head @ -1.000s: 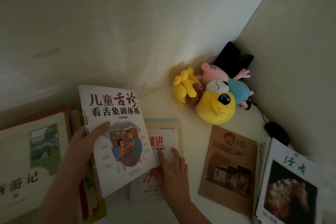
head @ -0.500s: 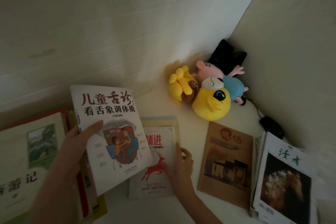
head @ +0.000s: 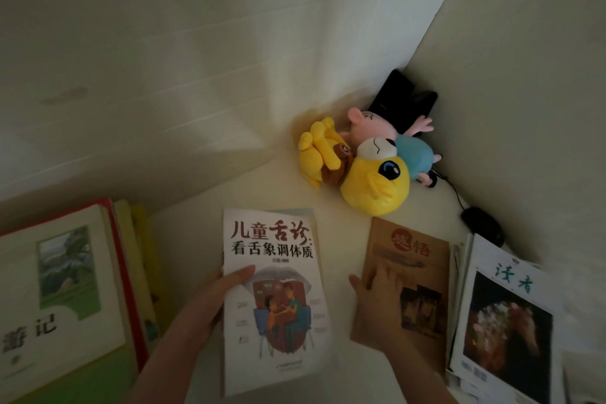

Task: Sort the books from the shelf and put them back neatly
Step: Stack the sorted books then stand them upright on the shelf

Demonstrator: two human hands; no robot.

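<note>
Sorting under way: white book onto the middle pile.
At left a stack of books (head: pixel 65 289) lay untouched; the left hand (head: pixel 210 298) gripped the white book (head: pixel 275 302) by its left edge, thumb on the cover, atop another book (head: pixel 307 212); the right hand (head: pixel 380 302) lay flat and unclenched (blurred) on the brown book (head: pixel 416 259) to its right. Next it likely needed fingers hooked under that book's edge to lift it.

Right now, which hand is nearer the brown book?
Right. The right hand lies on the cover of the brown book, fingers across its left half. The left hand grips the left edge of the white book, which sits between it and the brown book.
</note>
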